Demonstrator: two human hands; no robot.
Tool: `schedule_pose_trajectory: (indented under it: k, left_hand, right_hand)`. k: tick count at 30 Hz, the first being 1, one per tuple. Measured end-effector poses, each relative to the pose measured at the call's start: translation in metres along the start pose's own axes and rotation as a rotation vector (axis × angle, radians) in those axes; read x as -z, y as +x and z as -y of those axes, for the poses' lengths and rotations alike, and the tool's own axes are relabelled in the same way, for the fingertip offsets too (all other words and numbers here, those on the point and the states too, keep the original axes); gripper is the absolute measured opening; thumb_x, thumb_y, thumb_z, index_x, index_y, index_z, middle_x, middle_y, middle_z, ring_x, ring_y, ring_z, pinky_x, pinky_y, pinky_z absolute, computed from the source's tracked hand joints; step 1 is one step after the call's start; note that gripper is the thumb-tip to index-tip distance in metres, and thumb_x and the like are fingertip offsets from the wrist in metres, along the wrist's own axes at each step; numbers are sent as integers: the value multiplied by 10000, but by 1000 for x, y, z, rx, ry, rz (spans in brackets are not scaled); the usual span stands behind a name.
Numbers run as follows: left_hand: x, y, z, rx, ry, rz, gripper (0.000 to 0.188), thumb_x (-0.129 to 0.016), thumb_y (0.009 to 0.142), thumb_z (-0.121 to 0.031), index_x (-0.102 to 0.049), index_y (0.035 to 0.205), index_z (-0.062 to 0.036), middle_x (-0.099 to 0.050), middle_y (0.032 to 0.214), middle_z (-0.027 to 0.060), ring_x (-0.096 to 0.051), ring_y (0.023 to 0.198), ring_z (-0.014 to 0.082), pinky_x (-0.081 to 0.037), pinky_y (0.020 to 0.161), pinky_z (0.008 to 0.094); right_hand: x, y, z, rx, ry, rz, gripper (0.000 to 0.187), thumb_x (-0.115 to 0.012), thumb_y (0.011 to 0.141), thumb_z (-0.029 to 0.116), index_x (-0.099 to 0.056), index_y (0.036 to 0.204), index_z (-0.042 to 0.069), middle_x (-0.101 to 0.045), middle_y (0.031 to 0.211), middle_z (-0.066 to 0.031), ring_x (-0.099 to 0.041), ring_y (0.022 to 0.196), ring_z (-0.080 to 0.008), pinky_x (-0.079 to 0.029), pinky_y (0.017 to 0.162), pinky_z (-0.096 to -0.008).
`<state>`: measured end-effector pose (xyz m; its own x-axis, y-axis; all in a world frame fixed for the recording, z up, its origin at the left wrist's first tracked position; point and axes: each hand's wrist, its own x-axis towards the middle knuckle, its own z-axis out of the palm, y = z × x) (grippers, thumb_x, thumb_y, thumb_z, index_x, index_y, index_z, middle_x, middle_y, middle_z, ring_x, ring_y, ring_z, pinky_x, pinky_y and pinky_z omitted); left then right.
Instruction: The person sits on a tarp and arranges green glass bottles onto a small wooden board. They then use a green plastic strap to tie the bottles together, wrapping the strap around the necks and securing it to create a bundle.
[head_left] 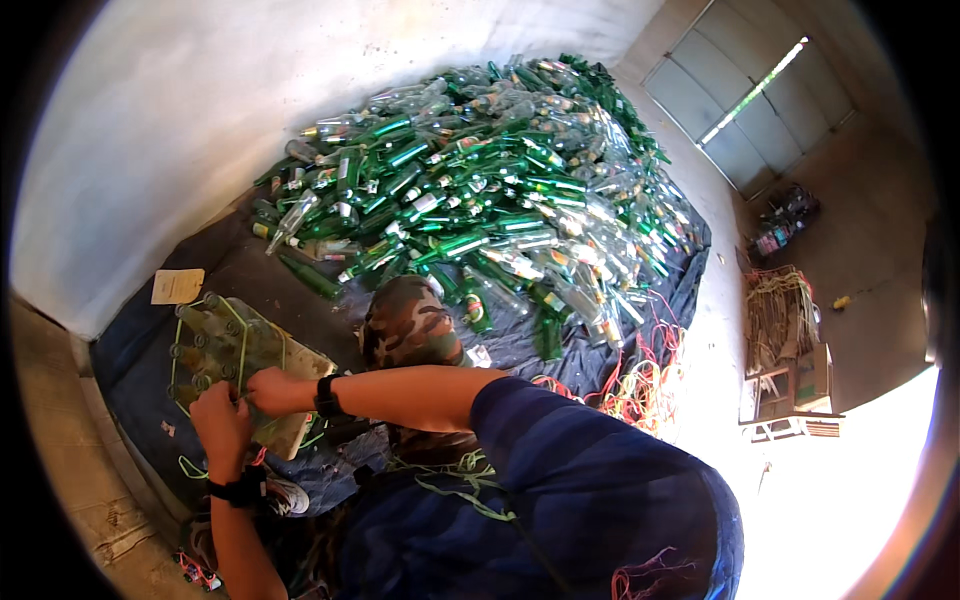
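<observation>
A bundle of clear glass bottles (215, 335) stands upright at the left. Light-green cord (243, 352) runs around and across it. At the bundle's near side my left hand (221, 428) is closed, its fingers pinching the cord. Close beside it, my right hand (277, 392) is also closed on the cord, the two hands almost touching. A pale flat board (312, 368) lies against the bundle's right side, partly behind my right hand. The exact crossing of the cord is hidden by my fingers.
A large heap of green and clear bottles (480, 190) covers the dark sheet (225, 245) ahead. Loose red and green cords (645, 385) lie at the right. A yellowish card (178, 286) sits near the wall. Stacked cord bundles (780, 310) stand farther right.
</observation>
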<state>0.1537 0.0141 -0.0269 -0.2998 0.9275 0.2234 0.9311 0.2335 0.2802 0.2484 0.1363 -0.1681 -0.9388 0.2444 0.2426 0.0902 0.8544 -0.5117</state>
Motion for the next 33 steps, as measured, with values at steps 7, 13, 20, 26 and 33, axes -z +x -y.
schedule_pose_trajectory:
  k: [7,13,20,26,33]
  left_hand:
    - [-6,1,1,5,27,36,86,-681,813,-58,-640,886,-39,-649,852,164,-612,889,402,-421,794,496]
    - [-6,1,5,-27,-61,-23,77,-647,792,-42,-611,834,10,-616,812,219,-593,817,461,-428,719,563]
    - [0,8,7,-23,-62,161,112,-645,775,-105,-723,845,-66,-669,871,130,-635,899,379,-448,802,504]
    - [34,3,-22,-221,104,13,97,-667,752,-136,-712,821,-85,-657,952,112,-605,957,349,-451,815,488]
    - [31,7,5,-220,262,73,151,-728,762,-224,-705,861,-112,-600,900,93,-613,896,310,-520,753,450]
  right_hand:
    - [13,0,6,-84,57,53,259,-632,887,229,-737,823,1,-698,877,-189,-683,850,-416,-545,749,-524]
    - [33,-2,22,-320,281,42,329,-612,961,286,-730,862,-5,-703,889,-211,-685,867,-443,-542,779,-532]
    - [38,-3,23,-303,120,69,247,-629,926,266,-748,892,51,-718,902,-185,-699,875,-418,-560,750,-517]
    - [37,1,19,-167,22,-1,207,-671,822,224,-745,859,35,-723,917,-184,-707,856,-402,-570,744,-508]
    - [77,-1,32,-284,63,91,205,-685,839,235,-747,831,40,-722,925,-181,-717,883,-380,-578,778,-501]
